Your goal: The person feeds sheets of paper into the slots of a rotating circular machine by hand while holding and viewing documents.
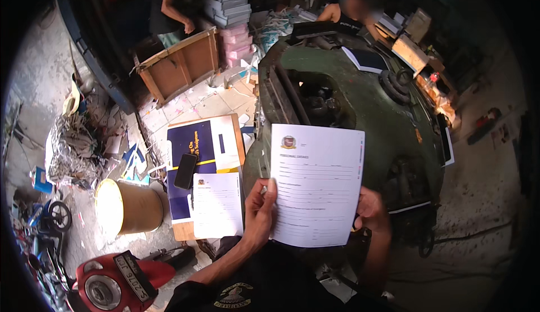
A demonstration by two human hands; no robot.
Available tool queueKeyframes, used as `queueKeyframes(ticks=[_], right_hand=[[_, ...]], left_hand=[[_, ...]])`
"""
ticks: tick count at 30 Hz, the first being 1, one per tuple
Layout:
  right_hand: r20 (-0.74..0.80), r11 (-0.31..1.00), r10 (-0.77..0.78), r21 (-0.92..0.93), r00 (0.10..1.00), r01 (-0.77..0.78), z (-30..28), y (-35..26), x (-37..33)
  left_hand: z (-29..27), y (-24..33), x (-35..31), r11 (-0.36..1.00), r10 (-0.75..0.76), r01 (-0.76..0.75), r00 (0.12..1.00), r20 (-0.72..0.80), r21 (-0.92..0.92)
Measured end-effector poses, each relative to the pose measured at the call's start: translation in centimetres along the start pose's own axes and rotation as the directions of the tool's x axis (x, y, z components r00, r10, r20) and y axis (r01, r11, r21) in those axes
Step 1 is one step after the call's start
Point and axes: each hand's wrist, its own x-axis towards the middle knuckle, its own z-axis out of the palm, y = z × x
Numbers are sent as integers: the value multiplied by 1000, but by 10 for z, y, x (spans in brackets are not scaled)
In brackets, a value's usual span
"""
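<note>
A white printed form (318, 182) with a crest at its top left and ruled lines is held upright in front of me. My left hand (260, 205) pinches its left edge, thumb on the front. At the opposite edge my right hand (371, 208) grips the sheet, its fingers partly behind it. Left of it, a similar form (218, 205) lies on a wooden board, over a dark blue and yellow printed sheet (188, 132). A black smartphone (185, 171) rests on that printed sheet.
A dark green machine (298, 59) stands ahead, a dark booklet (365, 60) on top. At left are a yellowish drum (129, 205), heaped paper scraps (79, 143) and a red motorcycle (107, 284). Two people work beyond, near a wooden frame (179, 67) and stacked bundles (228, 11).
</note>
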Motion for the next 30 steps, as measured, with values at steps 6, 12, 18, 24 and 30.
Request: queueKeyframes(ticks=[6, 12, 18, 24, 30], right_hand=[[-397, 932, -102, -359, 912, -51, 12, -38, -12], [-539, 662, -326, -716, 777, -220, 9, -62, -46], [-598, 299, -549, -793, 584, -531, 6, -74, -51], [-434, 59, -764, -784, 478, -618, 0, -70, -57], [-382, 35, -835, -755, 396, -655, 0, -68, -48]], left_hand=[[-41, -21, 4, 851, 15, -149, 966, 260, 504], [-196, -70, 30, 219, 486, -18, 869, -93, 975], [-254, -97, 16, 46, 353, 420, 842, -408, 906], [-263, -120, 14, 43, 308, 380, 875, -374, 924], [-243, -108, 17, -130, 492, 416, 815, -306, 900]])
